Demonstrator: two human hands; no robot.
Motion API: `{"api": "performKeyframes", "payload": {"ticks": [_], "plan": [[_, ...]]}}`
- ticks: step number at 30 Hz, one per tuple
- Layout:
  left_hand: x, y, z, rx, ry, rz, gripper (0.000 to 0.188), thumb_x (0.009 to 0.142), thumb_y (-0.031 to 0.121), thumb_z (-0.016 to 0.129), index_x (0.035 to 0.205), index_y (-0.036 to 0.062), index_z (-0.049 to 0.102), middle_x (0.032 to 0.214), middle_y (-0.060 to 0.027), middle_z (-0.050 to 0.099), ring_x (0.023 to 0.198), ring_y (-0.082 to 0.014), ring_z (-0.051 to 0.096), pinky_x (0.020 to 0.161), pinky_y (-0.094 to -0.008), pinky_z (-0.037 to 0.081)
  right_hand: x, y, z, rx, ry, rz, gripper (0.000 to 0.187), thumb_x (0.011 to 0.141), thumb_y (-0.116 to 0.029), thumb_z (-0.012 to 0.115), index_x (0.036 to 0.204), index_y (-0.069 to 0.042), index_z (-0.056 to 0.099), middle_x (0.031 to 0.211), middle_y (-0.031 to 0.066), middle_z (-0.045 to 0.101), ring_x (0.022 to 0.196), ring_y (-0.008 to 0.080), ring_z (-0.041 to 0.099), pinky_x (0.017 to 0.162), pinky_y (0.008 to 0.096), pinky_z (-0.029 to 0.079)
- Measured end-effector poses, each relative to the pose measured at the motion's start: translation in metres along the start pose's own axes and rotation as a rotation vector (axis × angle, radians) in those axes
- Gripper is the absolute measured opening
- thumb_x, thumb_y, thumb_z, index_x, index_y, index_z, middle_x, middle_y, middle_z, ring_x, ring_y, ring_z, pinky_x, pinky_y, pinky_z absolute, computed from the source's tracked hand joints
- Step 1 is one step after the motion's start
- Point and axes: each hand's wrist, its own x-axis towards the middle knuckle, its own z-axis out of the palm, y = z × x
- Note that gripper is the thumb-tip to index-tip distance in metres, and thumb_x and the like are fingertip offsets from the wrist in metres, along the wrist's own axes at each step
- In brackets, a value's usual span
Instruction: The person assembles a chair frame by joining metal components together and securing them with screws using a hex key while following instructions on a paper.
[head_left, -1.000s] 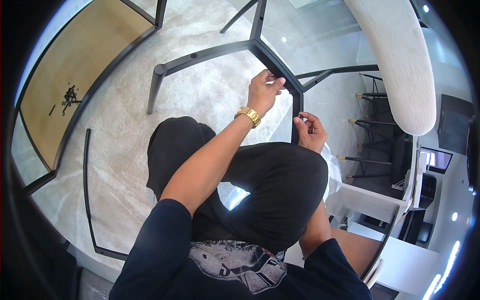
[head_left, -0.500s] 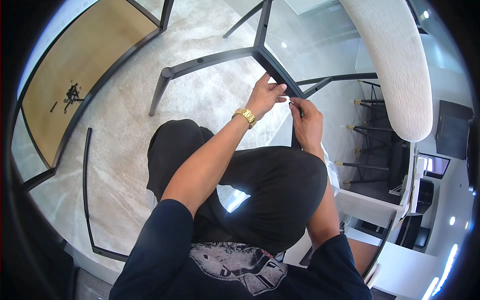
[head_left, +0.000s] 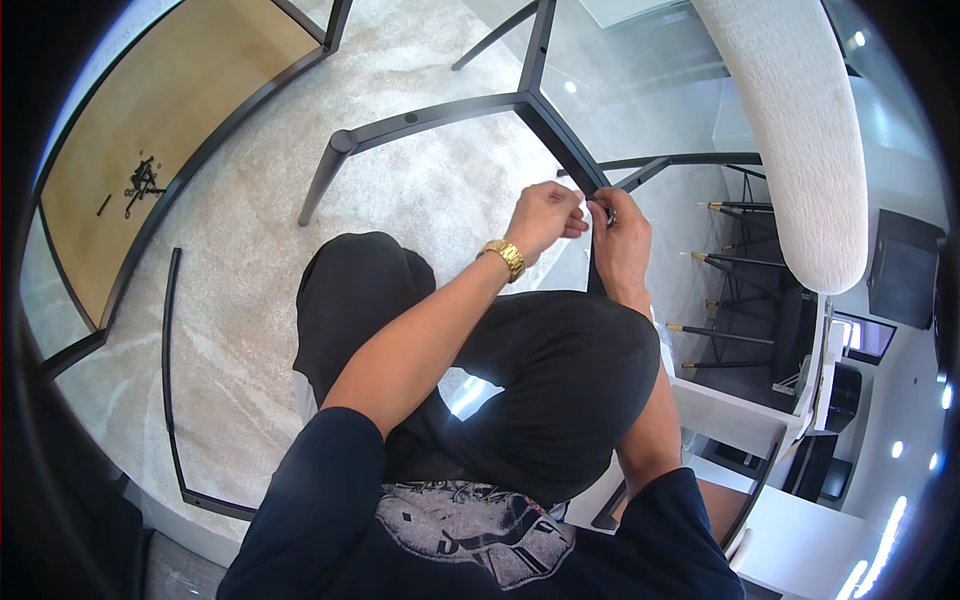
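In front of me stands a black metal furniture frame (head_left: 565, 135) with angled bars and round-topped legs. My right hand (head_left: 622, 245) is closed around the near end of its middle bar, thumb and forefinger at the joint. Just left of it, my left hand (head_left: 546, 222), with a gold watch (head_left: 503, 257) on its wrist, has its fingers drawn together in a pinch close to the same joint. Whatever lies between the left fingertips is too small to make out. Part of the bar runs down beside my right hand toward my knee.
A brown panel (head_left: 180, 110) in a black frame lies at the far left, with a pile of small black hardware (head_left: 143, 182) on it. A thin black bar (head_left: 170, 340) rests on the pale rug (head_left: 240, 330). A white padded piece (head_left: 795, 150) hangs at the upper right, near black stools (head_left: 740, 255).
My left hand has come off the bar and moved right and nearer to me, its fingers now pinched together. The frame has shifted slightly right in view; my right hand stays at the joint.
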Motion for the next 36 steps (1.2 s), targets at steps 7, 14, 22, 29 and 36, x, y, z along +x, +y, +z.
{"api": "performKeyframes", "payload": {"ticks": [7,14,22,29,36], "plan": [[0.002,-0.007,0.004,-0.149,0.006,-0.031,0.016,0.100,0.020,0.065,0.101,0.0035,0.067,0.098,-0.0081,0.072,0.089,-0.0153,0.070,0.079,-0.0283,0.056,0.001,0.005,-0.001,0.004,0.051,0.068,0.024,0.086,-0.005,0.074,0.110,-0.005,0.071,0.098,0.0082,0.068,0.075,0.0218,0.063,0.064,0.0317,0.046],[0.010,-0.012,0.004,-0.266,0.009,-0.052,0.013,0.098,0.017,0.067,0.101,0.0051,0.066,0.097,-0.0053,0.071,0.091,-0.0151,0.069,0.082,-0.0294,0.054,0.009,0.011,-0.002,-0.010,0.012,0.042,0.033,0.087,-0.012,0.073,0.119,-0.005,0.069,0.109,0.0146,0.065,0.093,0.0319,0.064,0.079,0.0390,0.050],[0.012,-0.011,0.003,-0.342,0.013,0.034,0.032,0.093,0.006,0.071,0.119,-0.0018,0.053,0.096,-0.0116,0.070,0.092,-0.0207,0.071,0.082,-0.0322,0.058,0.015,0.025,-0.001,-0.032,-0.057,-0.093,0.041,0.088,-0.013,0.072,0.128,-0.006,0.065,0.109,0.0144,0.070,0.070,0.0259,0.062,0.063,0.0353,0.049],[0.017,-0.011,0.001,0.160,0.122,0.312,0.032,0.093,0.004,0.069,0.120,-0.0067,0.056,0.106,-0.0179,0.071,0.090,-0.0196,0.072,0.075,-0.0293,0.061,0.017,0.008,-0.007,0.075,-0.141,0.148,0.044,0.081,-0.009,0.075,0.124,-0.004,0.067,0.107,0.0182,0.071,0.078,0.0308,0.067,0.070,0.0388,0.052],[0.024,-0.017,-0.007,0.186,-0.014,0.444,0.035,0.095,0.005,0.065,0.128,-0.0040,0.055,0.105,-0.0141,0.071,0.089,-0.0191,0.072,0.074,-0.0295,0.060,0.015,0.015,-0.004,0.174,-0.129,0.277,0.046,0.079,-0.005,0.077,0.124,-0.008,0.070,0.098,0.0041,0.074,0.051,0.0057,0.038,0.050,0.0260,0.036]]}}
